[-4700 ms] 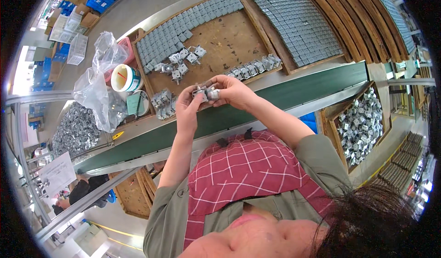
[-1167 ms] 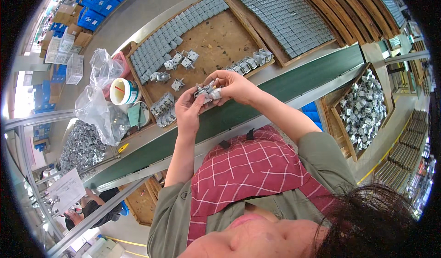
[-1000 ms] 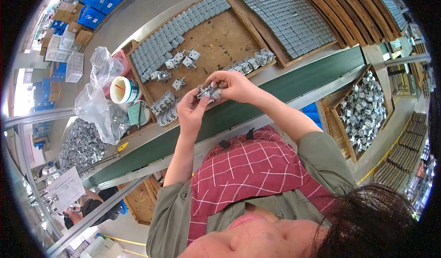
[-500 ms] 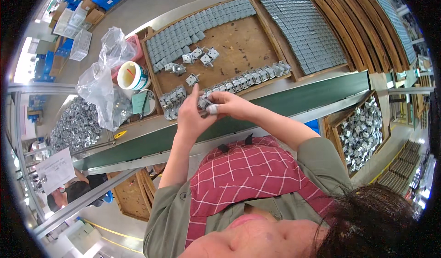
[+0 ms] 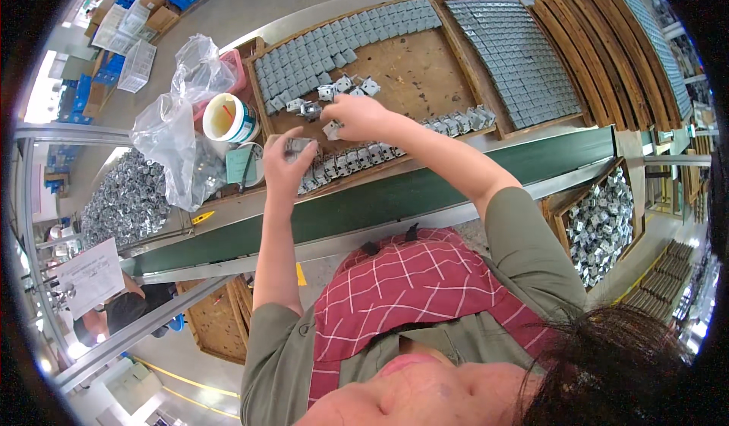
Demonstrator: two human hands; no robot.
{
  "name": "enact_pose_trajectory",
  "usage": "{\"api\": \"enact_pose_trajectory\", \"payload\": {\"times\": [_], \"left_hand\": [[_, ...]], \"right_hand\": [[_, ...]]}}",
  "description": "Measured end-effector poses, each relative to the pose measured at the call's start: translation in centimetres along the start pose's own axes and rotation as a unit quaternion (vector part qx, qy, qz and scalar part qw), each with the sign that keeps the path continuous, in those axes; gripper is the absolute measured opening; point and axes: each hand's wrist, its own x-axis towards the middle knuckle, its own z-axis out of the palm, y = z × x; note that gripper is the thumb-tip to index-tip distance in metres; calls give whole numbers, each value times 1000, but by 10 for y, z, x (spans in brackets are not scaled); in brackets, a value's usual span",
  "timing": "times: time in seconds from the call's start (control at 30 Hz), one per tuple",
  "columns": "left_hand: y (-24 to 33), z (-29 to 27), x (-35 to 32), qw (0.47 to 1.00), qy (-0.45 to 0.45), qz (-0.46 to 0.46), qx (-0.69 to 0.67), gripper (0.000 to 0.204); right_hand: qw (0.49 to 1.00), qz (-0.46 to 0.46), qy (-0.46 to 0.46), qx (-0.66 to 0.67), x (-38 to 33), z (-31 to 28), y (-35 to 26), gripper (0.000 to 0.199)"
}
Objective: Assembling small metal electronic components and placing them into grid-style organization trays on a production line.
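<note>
My left hand (image 5: 284, 169) is at the near left corner of a wooden tray (image 5: 425, 65), thumb and fingers curled round a small silvery metal part (image 5: 295, 148) by the front row. Beside it, my right hand (image 5: 358, 118) reaches over the tray and pinches another boxy metal part (image 5: 332, 129); its fingers partly cover it. Several loose metal parts (image 5: 367, 86) lie just beyond that hand. Along the tray's near edge runs a row of metal parts (image 5: 357, 157), and flat grey pieces (image 5: 342, 35) fill its far and left sides.
Left of the tray stand a white tub (image 5: 229, 118), a clear plastic bag (image 5: 163, 137) and a heap of metal parts (image 5: 125, 202). A filled tray (image 5: 516, 61) and stacked wooden trays (image 5: 600, 46) lie to the right. A green belt (image 5: 425, 183) runs along the near side.
My hands have parted. The right one has moved out over the tray and taken hold of a loose metal part; the left has shifted slightly left, to the end of the front row.
</note>
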Motion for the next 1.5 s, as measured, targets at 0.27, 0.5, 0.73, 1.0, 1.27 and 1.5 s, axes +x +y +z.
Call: {"api": "enact_pose_trajectory", "payload": {"times": [0.27,0.5,0.73,1.0,1.27,1.5], "left_hand": [[-8,12,28,984,-115,27,-131,47],[-26,26,44,975,-174,132,39,46],[-28,31,49,955,-242,92,143,45],[-31,19,43,965,-234,84,80,49],[-3,24,91,949,-190,191,162,38],[-7,53,128,870,-89,367,318,26]], "right_hand": [[993,52,38,-103,-9,-5,41,24],[990,86,91,58,11,-52,69,33],[940,208,230,144,79,-13,104,31],[913,205,230,267,44,-41,93,37],[728,239,211,607,-60,-63,70,32],[708,209,167,653,-97,-39,27,26]]}}
